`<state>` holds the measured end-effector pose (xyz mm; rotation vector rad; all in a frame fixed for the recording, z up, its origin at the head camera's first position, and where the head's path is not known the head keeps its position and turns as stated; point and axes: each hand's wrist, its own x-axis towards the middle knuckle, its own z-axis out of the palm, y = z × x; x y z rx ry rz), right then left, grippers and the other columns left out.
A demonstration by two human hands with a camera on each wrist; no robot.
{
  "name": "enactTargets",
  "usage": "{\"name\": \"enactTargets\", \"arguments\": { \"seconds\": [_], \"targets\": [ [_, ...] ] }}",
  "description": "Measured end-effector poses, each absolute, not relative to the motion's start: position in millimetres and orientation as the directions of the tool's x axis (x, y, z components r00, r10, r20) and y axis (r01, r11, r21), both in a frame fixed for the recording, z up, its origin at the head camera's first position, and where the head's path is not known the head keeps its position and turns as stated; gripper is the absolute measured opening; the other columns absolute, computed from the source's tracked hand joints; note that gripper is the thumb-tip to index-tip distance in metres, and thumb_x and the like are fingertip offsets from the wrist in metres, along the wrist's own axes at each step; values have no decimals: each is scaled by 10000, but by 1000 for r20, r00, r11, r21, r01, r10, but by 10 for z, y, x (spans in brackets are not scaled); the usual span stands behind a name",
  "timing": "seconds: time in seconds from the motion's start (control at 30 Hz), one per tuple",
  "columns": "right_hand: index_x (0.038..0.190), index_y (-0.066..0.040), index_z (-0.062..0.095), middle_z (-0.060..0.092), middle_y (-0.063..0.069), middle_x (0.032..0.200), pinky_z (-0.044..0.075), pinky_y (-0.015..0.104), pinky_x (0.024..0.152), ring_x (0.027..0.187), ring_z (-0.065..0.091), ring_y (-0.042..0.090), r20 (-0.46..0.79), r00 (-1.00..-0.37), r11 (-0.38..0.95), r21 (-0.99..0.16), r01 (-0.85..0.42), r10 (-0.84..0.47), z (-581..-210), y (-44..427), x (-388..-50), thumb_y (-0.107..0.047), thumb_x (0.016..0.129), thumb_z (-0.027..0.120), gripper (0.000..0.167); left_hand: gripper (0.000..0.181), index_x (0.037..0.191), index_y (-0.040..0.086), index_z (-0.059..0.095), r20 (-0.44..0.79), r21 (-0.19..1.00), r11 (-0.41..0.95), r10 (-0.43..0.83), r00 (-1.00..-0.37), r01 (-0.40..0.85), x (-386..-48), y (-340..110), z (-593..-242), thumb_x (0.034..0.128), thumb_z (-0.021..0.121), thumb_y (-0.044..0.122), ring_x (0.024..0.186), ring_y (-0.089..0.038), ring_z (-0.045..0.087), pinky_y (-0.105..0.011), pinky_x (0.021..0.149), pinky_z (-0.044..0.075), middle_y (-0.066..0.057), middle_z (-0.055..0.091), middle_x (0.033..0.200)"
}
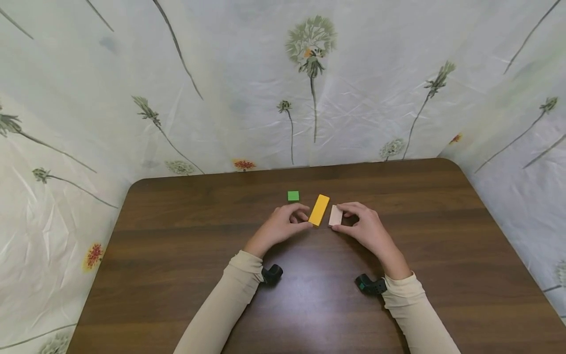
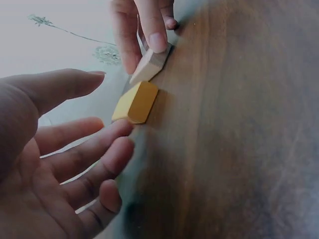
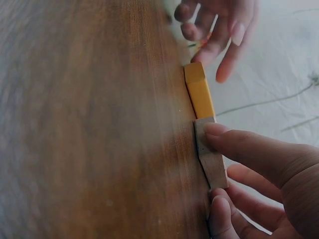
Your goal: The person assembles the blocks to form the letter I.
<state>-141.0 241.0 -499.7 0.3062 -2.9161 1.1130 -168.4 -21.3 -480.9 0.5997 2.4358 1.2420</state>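
- Right here at the right hand (image 1: 369,226), it's a pinch: thumb on one side, fingertips on the other, with the pale block (image 1: 335,216) held between them, low over the tabletop.
- Across to the left hand (image 1: 283,223), and this one is wide and loose, thumb lifted well away from gently bent fingers, with nothing gripped.
- Those left fingertips come right up to the near end of the yellow block (image 1: 319,210) (whether skin meets paint there, I cannot tell).
- The yellow block lies between the two hands, slanting so its far end leans right; it's the longer of the pair, with the pale block just beside it on the right, a narrow gap showing from above.
- Beyond the left hand sits the green block (image 1: 293,196), short and squarish, near the yellow block but apart from it.
- Back along the arms: a black left wrist device (image 1: 272,274) and a black right wrist device (image 1: 370,285), the latter with a green mark too small to make out, both beside cream sleeves (image 1: 221,305).
- Under it all, the dark wood-grain table (image 1: 318,258).
- Farthest out, a pale cloth (image 1: 247,73), printed with dandelions (image 1: 311,42) and red-orange blooms (image 1: 244,164).
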Motion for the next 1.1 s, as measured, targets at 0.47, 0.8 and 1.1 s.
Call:
{"name": "enactTargets", "arguments": {
  "seconds": [0.47, 0.8, 1.1],
  "targets": [
    [1341, -58, 690, 690, 130, 1303, 537, 345, 794, 1084, 661, 284, 57, -982, 720, -672, -170, -179, -5002, 2408, -1395, -244, 837, 883, 571, 714, 1494, 96, 547, -81, 800, 520, 588, -805, 300, -1945, -21, -4820, 863, 861, 211, 825, -121, 575, -222, 771, 486, -81, 498, 1558],
    [1334, -46, 692, 699, 137, 1284, 538, 285, 738, 1075, 669, 292, 81, -978, 715, -671, -195, -192, -4987, 2412, -1417, -232, 834, 885, 568, 913, 1603, 87, 379, -101, 826, 459, 692, -715, 327, -2108, 3, -4874, 849, 874, 228, 812, -122, 523, -191, 746, 453, -59, 351, 1676],
    [1348, -52, 684, 693, 140, 1291, 530, 285, 735, 1081, 664, 293, 57, -981, 718, -674, -174, -184, -4986, 2416, -1404, -240, 843, 878, 573, 875, 1557, 60, 450, -86, 794, 484, 688, -720, 368, -2112, 49, -4916, 826, 894, 245, 770, -105, 509, -181, 730, 451, -80, 457, 1558]
  ]
}}
